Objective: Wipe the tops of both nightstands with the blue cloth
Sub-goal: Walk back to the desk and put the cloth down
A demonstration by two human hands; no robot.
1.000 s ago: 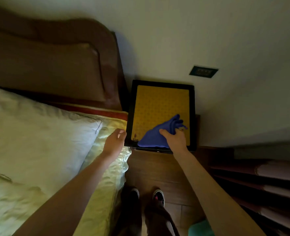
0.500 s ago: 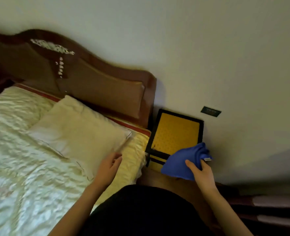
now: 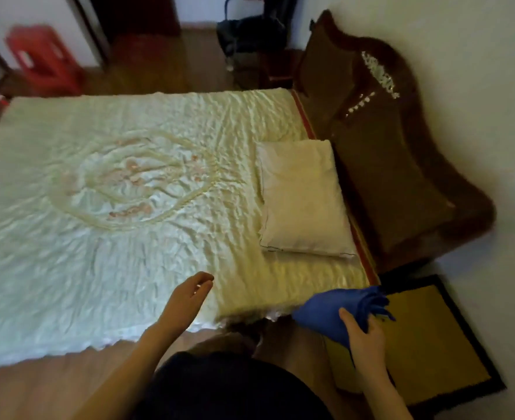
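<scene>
right hand (image 3: 366, 341): fingers are closing around a bunched blue cloth (image 3: 333, 310), gripping it from below and lifting it clear of any surface.
blue cloth: it is hanging in the air between the bed's near corner and the nightstand, its folds fanning out toward the right.
left hand (image 3: 186, 301): it is hovering just over the near edge of the bed, fingers loosely curled and half open, holding nothing.
nightstand (image 3: 431, 344): its yellow top with a dark border is sitting low at the right, just beside the bed and against the wall; nothing is lying on it.
bed (image 3: 113, 192): a pale quilted cover with a round embroidered motif is spreading across it.
pillow (image 3: 301, 198): it is lying flat near the headboard.
headboard (image 3: 395, 165): dark carved wood is standing against the white wall.
far floor: a red stool (image 3: 42, 60) and a dark bag (image 3: 250, 34) are sitting beyond the bed, both blurred.
</scene>
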